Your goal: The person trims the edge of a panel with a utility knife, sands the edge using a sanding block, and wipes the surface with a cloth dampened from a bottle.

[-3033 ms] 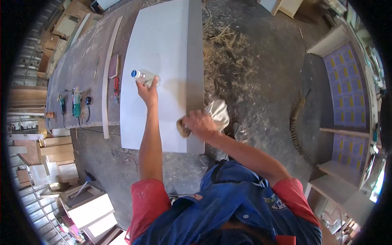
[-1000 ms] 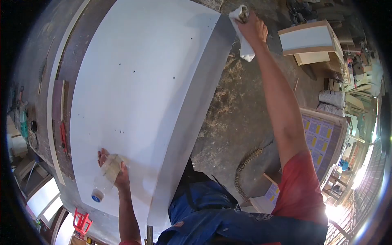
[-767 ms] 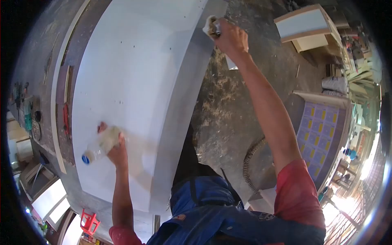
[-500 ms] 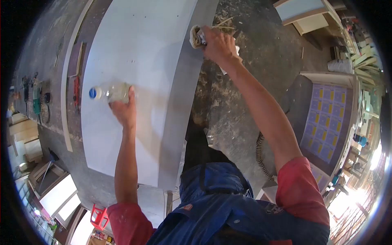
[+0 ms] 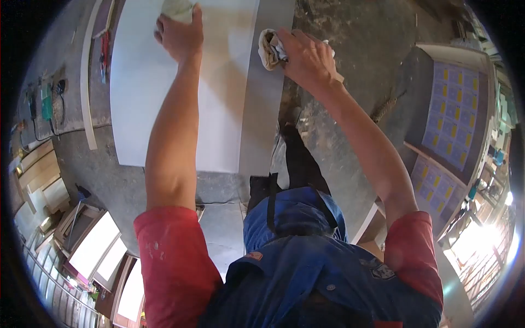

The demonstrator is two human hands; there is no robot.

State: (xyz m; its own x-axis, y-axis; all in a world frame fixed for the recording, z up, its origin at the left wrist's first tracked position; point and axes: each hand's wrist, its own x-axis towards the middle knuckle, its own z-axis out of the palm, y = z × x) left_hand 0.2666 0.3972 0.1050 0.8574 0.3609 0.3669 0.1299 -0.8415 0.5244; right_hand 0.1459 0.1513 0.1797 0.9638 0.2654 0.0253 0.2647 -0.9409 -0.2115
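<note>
A large white panel with a grey strip along its right side lies below my hands. Near the panel's upper end, my left hand is wrapped round a clear plastic bottle, whose top is hidden at the frame edge. Over the grey strip's right edge, my right hand grips a crumpled whitish cloth, which sticks out on both sides of the fingers.
At the right stands a wooden case with printed sheets inside. Along the left are a long thin strip, a green tool with cords, and a red tool. Framed panels stand lower left.
The view has shifted along the panel. My left hand has moved forward with the bottle, whose blue cap no longer shows. My right hand still holds the cloth near the panel's right edge.
</note>
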